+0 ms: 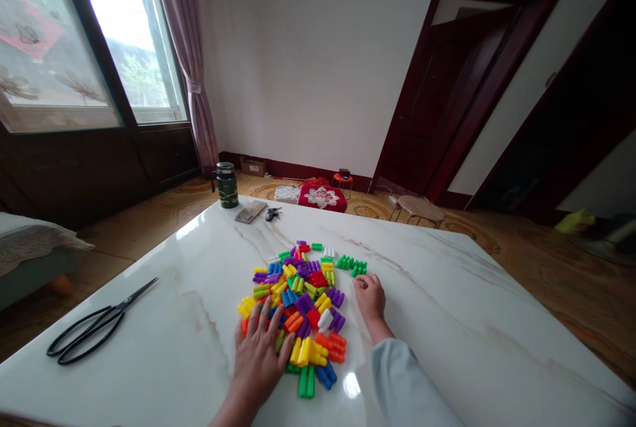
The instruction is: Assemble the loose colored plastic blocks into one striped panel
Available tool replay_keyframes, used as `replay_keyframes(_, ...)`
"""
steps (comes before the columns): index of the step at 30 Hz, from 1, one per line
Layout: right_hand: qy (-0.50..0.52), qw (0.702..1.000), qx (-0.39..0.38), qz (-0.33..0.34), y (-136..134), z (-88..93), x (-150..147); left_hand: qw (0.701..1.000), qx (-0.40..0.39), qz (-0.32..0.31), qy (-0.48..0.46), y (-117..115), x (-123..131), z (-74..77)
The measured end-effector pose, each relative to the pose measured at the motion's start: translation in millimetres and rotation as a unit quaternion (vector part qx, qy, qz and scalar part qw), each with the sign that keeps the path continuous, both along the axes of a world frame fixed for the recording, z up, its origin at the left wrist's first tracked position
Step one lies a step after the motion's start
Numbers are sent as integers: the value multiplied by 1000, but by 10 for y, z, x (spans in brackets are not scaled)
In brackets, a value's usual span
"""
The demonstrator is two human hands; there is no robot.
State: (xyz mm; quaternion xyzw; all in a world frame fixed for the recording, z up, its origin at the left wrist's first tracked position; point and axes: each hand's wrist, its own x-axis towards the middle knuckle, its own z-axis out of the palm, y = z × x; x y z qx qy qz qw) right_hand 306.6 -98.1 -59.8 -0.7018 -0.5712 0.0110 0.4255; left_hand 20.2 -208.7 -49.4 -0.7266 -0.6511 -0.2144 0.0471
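A heap of colourful plastic building blocks [308,301], each like short paired tubes, lies on the white marbled table [447,321]. My left hand [258,354] rests on the near left side of the heap, its fingers spread over orange and blue blocks. To the right of the heap is my right hand [370,298], fingers curled in; whether they hold anything is hidden. Just beyond its fingertips sits a green block [358,269], beside a small group of green blocks [348,261]. Yellow blocks [308,351] and a green block [307,382] lie at the near end.
Black-handled scissors [94,331] lie at the table's left. Along the far edge are a green camouflage bottle [227,185], a phone [251,212] and keys [272,214]. Beyond stand a red flowered stool [322,196] and a round stool [419,208].
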Motion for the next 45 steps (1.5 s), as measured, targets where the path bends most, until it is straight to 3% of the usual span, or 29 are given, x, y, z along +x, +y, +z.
replay_keyframes(18,-124,989,-82,12,29,42,-28,1000,-5,2,-2,-4,4,14)
replay_keyframes(21,-104,992,-64,15,27,32,-26,1000,-6,0,-5,-8,5,37)
replay_keyframes(26,-19,999,-20,-46,38,-24,-1,1000,0,0,-7,-6,2,21)
replay_keyframes(41,-80,996,-34,-6,77,-79,42,1000,-7,-2,-3,-22,9,48)
replay_keyframes(45,-51,998,-29,-16,65,-70,32,1000,-10,-5,-5,-28,4,52)
